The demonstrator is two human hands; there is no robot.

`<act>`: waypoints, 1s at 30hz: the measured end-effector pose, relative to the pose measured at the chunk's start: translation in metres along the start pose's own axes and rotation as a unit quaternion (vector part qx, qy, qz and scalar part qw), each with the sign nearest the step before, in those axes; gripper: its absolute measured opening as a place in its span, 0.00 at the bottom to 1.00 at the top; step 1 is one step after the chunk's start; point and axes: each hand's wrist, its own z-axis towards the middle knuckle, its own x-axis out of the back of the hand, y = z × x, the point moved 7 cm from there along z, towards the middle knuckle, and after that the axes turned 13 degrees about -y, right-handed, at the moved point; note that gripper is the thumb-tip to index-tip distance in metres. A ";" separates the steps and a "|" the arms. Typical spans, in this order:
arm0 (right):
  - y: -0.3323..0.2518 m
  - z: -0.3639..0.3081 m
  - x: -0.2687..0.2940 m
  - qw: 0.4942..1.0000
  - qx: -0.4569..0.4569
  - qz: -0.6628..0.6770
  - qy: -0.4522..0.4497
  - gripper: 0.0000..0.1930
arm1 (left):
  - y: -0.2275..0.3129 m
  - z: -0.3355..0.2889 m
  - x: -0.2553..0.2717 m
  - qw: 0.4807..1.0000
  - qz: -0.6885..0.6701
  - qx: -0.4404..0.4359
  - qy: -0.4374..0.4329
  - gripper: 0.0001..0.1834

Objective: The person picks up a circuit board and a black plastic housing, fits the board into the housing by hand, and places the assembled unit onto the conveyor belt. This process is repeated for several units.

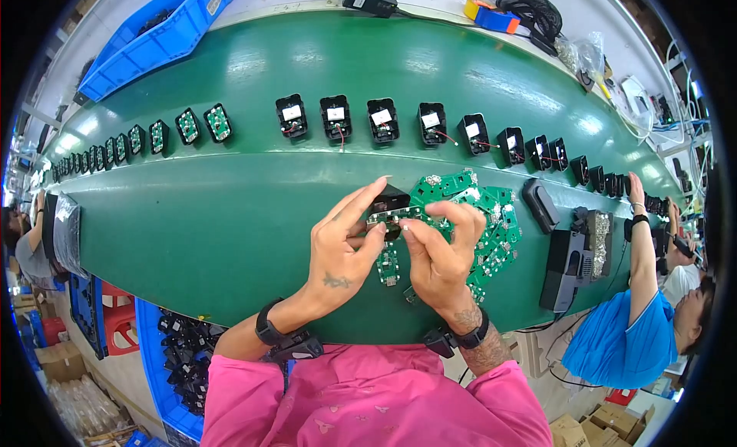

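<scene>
Left hand (338,249) and right hand (444,264) pinch-tight on circuit board (395,215), bare green bench (192,232) leftward.

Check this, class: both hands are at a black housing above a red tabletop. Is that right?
The colour is wrong: the head view shows a green tabletop. The left hand and right hand are at a black housing above it.

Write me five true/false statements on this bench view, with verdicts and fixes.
1. The left hand holds a black casing. True.
2. The pile of green boards lies left of both hands. False: it lies to the casing's right.
3. Both wrists wear black bands. True.
4. The blue crate stands at the table's near right. False: it stands at the far left.
5. The co-worker at right wears pink. False: the shirt is blue.
</scene>
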 end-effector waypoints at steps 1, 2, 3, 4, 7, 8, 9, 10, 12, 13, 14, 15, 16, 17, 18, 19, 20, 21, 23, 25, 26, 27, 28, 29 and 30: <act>-0.002 -0.001 0.001 1.000 0.002 -0.022 0.010 0.04 | 0.001 -0.001 0.000 1.000 0.000 0.000 0.001 0.31; -0.002 0.003 0.001 1.000 0.006 0.001 0.002 0.04 | 0.005 -0.002 0.001 0.998 0.060 -0.014 0.009 0.32; 0.000 0.002 -0.001 1.000 0.006 0.001 0.001 0.04 | 0.009 -0.003 0.001 0.992 0.121 -0.029 0.018 0.32; 0.006 0.001 -0.006 0.998 -0.006 0.055 -0.026 0.04 | 0.008 -0.003 0.002 0.992 0.121 -0.029 0.018 0.32; 0.012 0.004 -0.011 0.991 -0.005 0.109 -0.071 0.04 | 0.012 -0.001 0.001 0.985 0.163 -0.062 0.010 0.33; 0.012 0.006 -0.012 0.990 0.008 0.109 -0.090 0.04 | 0.013 -0.002 0.001 0.980 0.186 -0.066 0.011 0.33; 0.012 0.006 -0.012 0.990 0.007 0.110 -0.090 0.04 | 0.014 -0.002 0.001 0.975 0.209 -0.069 0.013 0.33; 0.013 0.006 -0.012 0.989 0.003 0.112 -0.100 0.04 | 0.014 -0.003 0.001 0.975 0.209 -0.068 0.013 0.33; 0.015 0.006 -0.012 0.988 -0.001 0.113 -0.109 0.04 | 0.011 -0.002 0.000 0.980 0.195 -0.042 0.007 0.33; 0.016 0.006 -0.012 0.986 -0.002 0.118 -0.120 0.04 | 0.009 -0.002 0.000 0.980 0.195 -0.043 0.006 0.33; 0.017 0.005 -0.013 0.984 -0.004 0.122 -0.132 0.04 | 0.008 -0.002 -0.001 0.977 0.209 -0.046 -0.001 0.33; 0.018 0.005 -0.013 0.984 -0.005 0.122 -0.131 0.04 | 0.006 -0.001 -0.001 0.973 0.223 -0.050 -0.007 0.34; 0.019 0.005 -0.013 0.983 -0.006 0.128 -0.133 0.04 | 0.006 -0.001 -0.001 0.973 0.223 -0.050 -0.008 0.34; 0.020 0.005 -0.014 0.982 -0.007 0.133 -0.135 0.04 | 0.007 0.000 -0.002 0.967 0.248 -0.057 -0.015 0.34; 0.020 0.004 -0.014 0.982 -0.007 0.134 -0.135 0.04 | 0.008 0.001 -0.003 0.960 0.272 -0.064 -0.022 0.34; 0.022 0.003 -0.015 0.978 -0.016 0.149 -0.143 0.04 | 0.008 0.001 -0.003 0.960 0.272 -0.064 -0.022 0.34; 0.024 0.003 -0.016 0.974 -0.024 0.165 -0.151 0.04 | 0.008 0.001 -0.004 0.958 0.278 -0.069 -0.026 0.34; 0.025 0.002 -0.015 0.974 -0.025 0.165 -0.151 0.04 | 0.008 0.001 -0.005 0.956 0.283 -0.074 -0.031 0.34; 0.026 0.002 -0.016 0.970 -0.027 0.171 -0.169 0.03 | 0.012 0.003 -0.006 0.941 0.322 -0.094 -0.042 0.34; 0.026 0.001 -0.016 0.969 -0.031 0.163 -0.182 0.03 | 0.015 0.001 -0.009 0.924 0.361 -0.114 -0.053 0.33; 0.026 0.000 -0.018 0.968 -0.034 0.155 -0.194 0.03 | 0.016 0.000 -0.010 0.919 0.370 -0.120 -0.060 0.33; 0.026 0.001 -0.018 0.968 -0.034 0.155 -0.195 0.03 | 0.016 0.000 -0.012 0.914 0.379 -0.127 -0.067 0.33; 0.026 0.001 -0.017 0.967 -0.024 0.169 -0.190 0.03 | 0.017 0.000 -0.012 0.914 0.379 -0.127 -0.067 0.33; 0.025 0.002 -0.016 0.965 -0.014 0.183 -0.185 0.03 | 0.014 0.001 -0.008 0.936 0.335 -0.098 -0.058 0.33; 0.025 0.002 -0.016 0.966 -0.015 0.183 -0.184 0.03 | 0.011 0.003 -0.004 0.954 0.289 -0.069 -0.050 0.33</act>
